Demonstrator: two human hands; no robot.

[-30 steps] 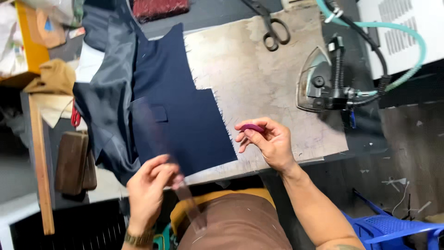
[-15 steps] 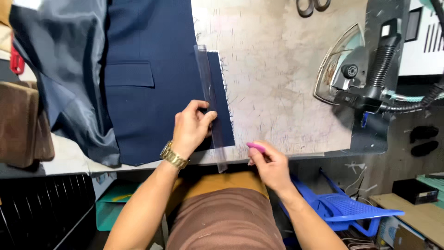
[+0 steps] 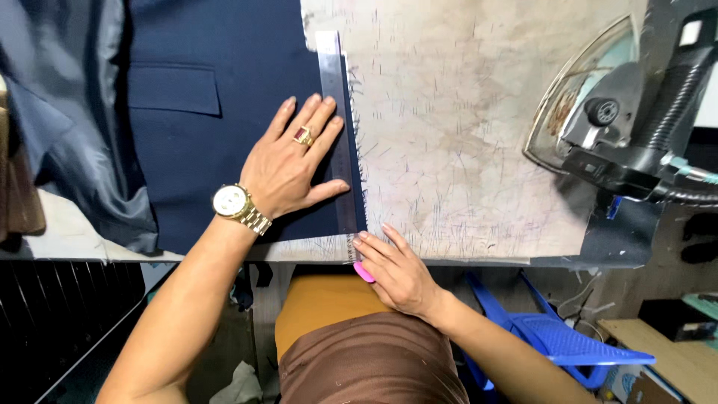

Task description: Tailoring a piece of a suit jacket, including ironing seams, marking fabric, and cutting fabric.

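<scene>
Head view: left hand [image 3: 288,168] flat on ruler [image 3: 338,127], right hand [image 3: 396,273] holding chalk [image 3: 364,271].

Tailoring workshop (steam iron [image 3: 598,120], marked cutting table [image 3: 464,150])

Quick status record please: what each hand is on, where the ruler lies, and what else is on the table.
left hand: flat on the ruler and navy fabric, wearing a ring and a gold watch
right hand: holds pink chalk at the ruler's near end
ruler: clear, lying along the fabric's right edge
table: worn, covered in scratch marks
iron: on the right, apart from both hands
</scene>
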